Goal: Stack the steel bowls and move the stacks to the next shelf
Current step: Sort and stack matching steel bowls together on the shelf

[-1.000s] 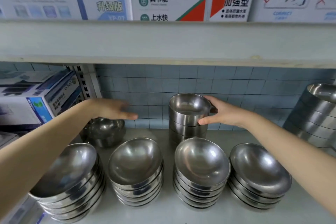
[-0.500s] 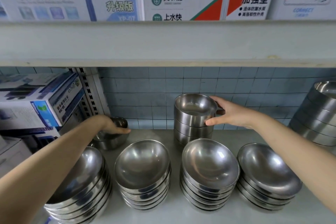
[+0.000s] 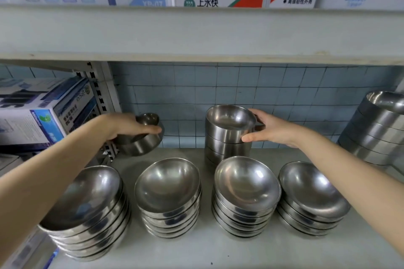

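My left hand (image 3: pixel 129 126) grips a single steel bowl (image 3: pixel 143 142) by its rim and holds it lifted off the shelf at the back left. My right hand (image 3: pixel 270 128) clasps the top bowl of a short stack of deep steel bowls (image 3: pixel 228 135) at the back centre, thumb on the near side, fingers behind the rim. Along the front of the steel shelf (image 3: pixel 207 249) stand several stacks of shallow steel bowls, among them one stack (image 3: pixel 168 194) left of centre and another (image 3: pixel 246 194) right of centre.
A taller leaning stack of steel bowls (image 3: pixel 376 124) stands at the far right. A shelf board (image 3: pixel 196 33) runs overhead with printed boxes on it. A perforated upright (image 3: pixel 102 98) and cardboard boxes (image 3: pixel 43 113) bound the left side. Blue tiles cover the back wall.
My left hand reached down to the lone bowl at the back left, closed on it and lifted it. My right hand has stayed on the deep stack.
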Demonstrator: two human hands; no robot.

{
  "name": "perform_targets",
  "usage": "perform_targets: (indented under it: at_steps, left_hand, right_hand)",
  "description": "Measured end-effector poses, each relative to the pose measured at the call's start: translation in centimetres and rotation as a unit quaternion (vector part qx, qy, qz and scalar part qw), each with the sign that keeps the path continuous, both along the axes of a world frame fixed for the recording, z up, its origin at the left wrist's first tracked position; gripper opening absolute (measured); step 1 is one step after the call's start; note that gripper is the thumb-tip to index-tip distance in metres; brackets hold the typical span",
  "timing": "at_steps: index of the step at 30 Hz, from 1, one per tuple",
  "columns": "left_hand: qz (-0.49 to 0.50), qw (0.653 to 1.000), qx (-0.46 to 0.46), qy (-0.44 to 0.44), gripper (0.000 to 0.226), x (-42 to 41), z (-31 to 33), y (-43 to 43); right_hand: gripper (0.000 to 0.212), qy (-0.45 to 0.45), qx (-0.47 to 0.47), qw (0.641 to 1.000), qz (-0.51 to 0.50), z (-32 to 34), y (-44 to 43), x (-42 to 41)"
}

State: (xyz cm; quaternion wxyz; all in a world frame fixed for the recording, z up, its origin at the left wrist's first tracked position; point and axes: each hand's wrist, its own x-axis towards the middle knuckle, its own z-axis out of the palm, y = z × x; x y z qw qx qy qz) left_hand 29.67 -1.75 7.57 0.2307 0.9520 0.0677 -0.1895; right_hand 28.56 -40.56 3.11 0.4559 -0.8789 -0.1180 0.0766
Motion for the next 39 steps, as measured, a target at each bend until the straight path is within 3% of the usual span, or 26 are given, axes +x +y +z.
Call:
perform_targets:
  at_steps: [6,10,13,16,18,21,23,25,30,36,39]
  left_hand:
    - [-0.122,0.985,-0.011,-0.117,0.099,-2.1,4.3,-3.7]
    - [-0.183,0.962,-0.056,-0.197,0.095,-1.7,5.5,-8.4]
    - [-0.216,0.946,-0.063,-0.232,0.11,-1.2,6.0,-12.1]
    - [-0.236,0.939,-0.024,-0.251,0.121,-0.9,6.0,-15.3]
    - [-0.245,0.937,0.005,-0.248,0.115,-1.0,5.7,-16.9]
    - [-0.27,0.931,0.026,-0.245,0.086,-1.2,5.0,-18.2]
    - [-0.277,0.93,0.03,-0.24,0.077,-1.1,4.5,-18.5]
    - [-0.274,0.935,0.032,-0.222,0.084,-1.0,4.2,-18.5]
    - [-0.281,0.941,0.064,-0.179,0.122,-0.4,4.8,-18.4]
    - [-0.298,0.935,0.124,-0.148,0.12,-0.1,5.2,-18.6]
    - [-0.297,0.935,0.145,-0.13,0.12,-0.2,5.5,-18.5]
  right_hand:
    - [0.1,-0.008,-0.001,1.0,-0.006,0.1,0.2,-0.3]
    - [0.111,-0.008,0.001,1.0,-0.007,0.3,0.4,-0.7]
    - [0.124,-0.012,-0.004,1.0,-0.001,0.2,0.4,-0.5]
    - [0.106,-0.015,0.004,1.0,0.007,0.1,0.5,-0.5]
    - [0.096,-0.014,0.002,1.0,0.0,0.1,0.5,-0.7]
    - [0.106,-0.018,0.002,1.0,-0.014,-0.1,0.4,-0.6]
    - [0.091,-0.018,0.014,1.0,-0.016,-0.3,0.4,-0.4]
    - [0.079,-0.015,0.019,1.0,-0.015,-0.5,0.2,-0.3]
    - [0.093,-0.019,0.016,1.0,-0.014,-0.6,0.0,0.1]
    - [0.078,-0.013,0.018,1.0,-0.021,-0.7,0.2,-0.1]
    - [0.093,-0.014,0.009,1.0,-0.021,-0.4,0.3,-0.3]
